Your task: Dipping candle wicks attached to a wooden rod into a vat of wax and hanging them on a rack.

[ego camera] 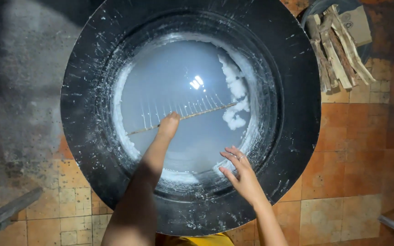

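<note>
The left hand (pixel 168 125) is extended over the centre of the large black pan (pixel 297 114) and is closed around the thin wooden stick (pixel 183 118). The fingers are curled under, so the exact grip cannot be seen. The stick lies nearly level across the pale milky liquid (pixel 174 77), running from the left inner wall up toward the white foam (pixel 235 98) at the right. Fine parallel strands hang from the stick's upper side.

The right hand (pixel 239 172) is open, fingers spread and slightly bent, and holds nothing. It hovers above the lower right inner rim of the pan; contact cannot be confirmed.

A bundle of split firewood (pixel 338 45) lies well apart at upper right, on the tiled floor (pixel 352 173).
</note>
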